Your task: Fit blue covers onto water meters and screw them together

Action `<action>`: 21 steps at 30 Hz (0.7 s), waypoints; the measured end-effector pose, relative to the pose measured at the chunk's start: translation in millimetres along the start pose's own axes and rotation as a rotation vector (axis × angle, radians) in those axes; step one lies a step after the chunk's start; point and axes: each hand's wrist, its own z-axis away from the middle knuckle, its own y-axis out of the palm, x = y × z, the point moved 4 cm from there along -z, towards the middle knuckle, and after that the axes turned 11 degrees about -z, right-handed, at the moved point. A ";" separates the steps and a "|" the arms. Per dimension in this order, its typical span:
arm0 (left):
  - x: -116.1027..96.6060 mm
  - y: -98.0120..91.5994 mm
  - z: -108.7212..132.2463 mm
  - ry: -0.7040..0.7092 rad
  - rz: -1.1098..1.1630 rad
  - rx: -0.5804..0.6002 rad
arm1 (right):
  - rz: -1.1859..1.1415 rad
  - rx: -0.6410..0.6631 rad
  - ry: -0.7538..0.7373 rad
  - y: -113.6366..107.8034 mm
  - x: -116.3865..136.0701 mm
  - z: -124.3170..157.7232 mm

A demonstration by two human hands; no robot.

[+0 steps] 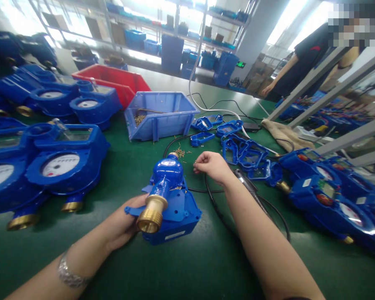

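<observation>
My left hand is closed round the left side of a blue water meter, which rests underside up on the bench with its brass threaded end toward me. Part of that hand is hidden behind the meter's blue casing. To the right of the meter, my right hand is raised with thumb and fingertips pinched on a tiny brass-coloured piece that looks like a screw. Just left of these fingertips, a small heap of brass screws lies on the green bench. A black-bodied power screwdriver lies partly behind my right forearm.
A light blue bin with screws inside stands beyond the meter, near a red bin. Finished-looking meters crowd the left; open-faced ones lie right. Blue frames and black cables lie between. A person stands far right.
</observation>
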 end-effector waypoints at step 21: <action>-3.8 2.1 3.8 0.062 -0.051 0.019 | -0.878 0.102 0.157 14.4 -12.9 70.7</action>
